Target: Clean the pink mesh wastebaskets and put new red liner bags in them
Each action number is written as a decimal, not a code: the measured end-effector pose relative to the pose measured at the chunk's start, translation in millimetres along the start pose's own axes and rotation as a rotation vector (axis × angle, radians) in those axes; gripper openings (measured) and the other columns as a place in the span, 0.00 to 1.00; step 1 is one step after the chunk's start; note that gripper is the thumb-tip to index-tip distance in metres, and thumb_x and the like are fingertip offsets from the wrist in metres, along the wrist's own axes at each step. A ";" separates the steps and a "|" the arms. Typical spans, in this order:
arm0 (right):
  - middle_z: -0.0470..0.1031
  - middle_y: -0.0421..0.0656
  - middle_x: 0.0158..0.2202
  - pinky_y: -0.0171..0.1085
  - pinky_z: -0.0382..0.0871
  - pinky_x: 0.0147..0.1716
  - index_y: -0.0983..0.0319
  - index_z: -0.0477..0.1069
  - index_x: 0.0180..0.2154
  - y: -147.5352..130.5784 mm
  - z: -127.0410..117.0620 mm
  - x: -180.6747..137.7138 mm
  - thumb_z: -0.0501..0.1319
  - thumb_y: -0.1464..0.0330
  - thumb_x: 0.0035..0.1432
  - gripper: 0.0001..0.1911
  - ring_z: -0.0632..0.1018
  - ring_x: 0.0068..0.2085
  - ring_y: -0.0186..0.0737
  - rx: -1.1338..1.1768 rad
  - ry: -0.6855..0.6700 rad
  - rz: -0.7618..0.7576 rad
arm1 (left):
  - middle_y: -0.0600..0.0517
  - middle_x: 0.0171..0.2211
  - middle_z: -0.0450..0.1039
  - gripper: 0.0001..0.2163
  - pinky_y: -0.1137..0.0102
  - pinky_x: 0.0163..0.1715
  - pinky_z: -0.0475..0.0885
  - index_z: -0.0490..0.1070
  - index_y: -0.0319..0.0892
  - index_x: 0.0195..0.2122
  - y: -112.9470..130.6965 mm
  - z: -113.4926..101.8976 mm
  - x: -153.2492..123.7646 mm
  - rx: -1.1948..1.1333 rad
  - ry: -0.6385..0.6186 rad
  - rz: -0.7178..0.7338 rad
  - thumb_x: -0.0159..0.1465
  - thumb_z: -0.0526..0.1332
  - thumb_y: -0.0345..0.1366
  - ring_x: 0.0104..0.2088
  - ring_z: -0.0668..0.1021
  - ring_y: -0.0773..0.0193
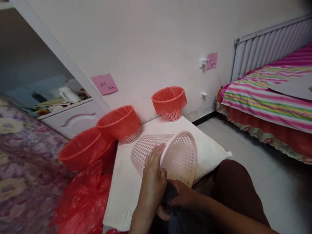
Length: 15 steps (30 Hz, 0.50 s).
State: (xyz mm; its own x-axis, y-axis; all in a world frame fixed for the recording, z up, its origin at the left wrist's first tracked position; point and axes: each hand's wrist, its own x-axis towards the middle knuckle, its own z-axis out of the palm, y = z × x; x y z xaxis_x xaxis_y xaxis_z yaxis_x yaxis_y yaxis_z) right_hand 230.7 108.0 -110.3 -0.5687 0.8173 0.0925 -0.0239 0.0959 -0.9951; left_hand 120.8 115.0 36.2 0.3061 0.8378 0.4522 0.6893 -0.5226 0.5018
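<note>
A pale pink mesh basket (170,152) lies on its side on a white table (122,188), its mouth facing me. My left hand (153,172) rests on the basket's wall with fingers curled over the rim. My right hand (181,195) is closed on something black (170,191) just below the basket's rim. Three mesh baskets lined with red plastic bags stand nearby: one (169,102) at the table's far end, one (120,123) on its left corner, one (83,148) further left.
Loose red plastic bags (83,198) are heaped left of the table. A bed with a striped cover (265,94) stands at the right, a radiator (268,42) behind it. A floral bed surface (26,162) is at the left, a white drawer unit (73,118) behind. Tiled floor (268,175) lies right.
</note>
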 end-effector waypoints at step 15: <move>0.69 0.58 0.53 0.50 0.60 0.53 0.66 0.69 0.57 11.6 -51.0 61.2 0.55 0.78 0.57 0.25 0.68 0.53 0.55 -1.037 0.370 0.027 | 0.50 0.65 0.63 0.37 0.47 0.68 0.52 0.60 0.47 0.63 -5.7 -2.2 -11.9 -0.005 -0.018 -0.025 0.52 0.49 0.17 0.68 0.60 0.57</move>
State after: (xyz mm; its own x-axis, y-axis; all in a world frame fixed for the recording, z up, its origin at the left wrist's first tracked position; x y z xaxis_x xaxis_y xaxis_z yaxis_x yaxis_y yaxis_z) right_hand 237.5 188.0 -114.5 -0.2730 0.9295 0.2481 0.7855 0.3643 -0.5003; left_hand 111.8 107.7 29.6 0.3008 0.8534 0.4258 0.6934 -0.5022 0.5167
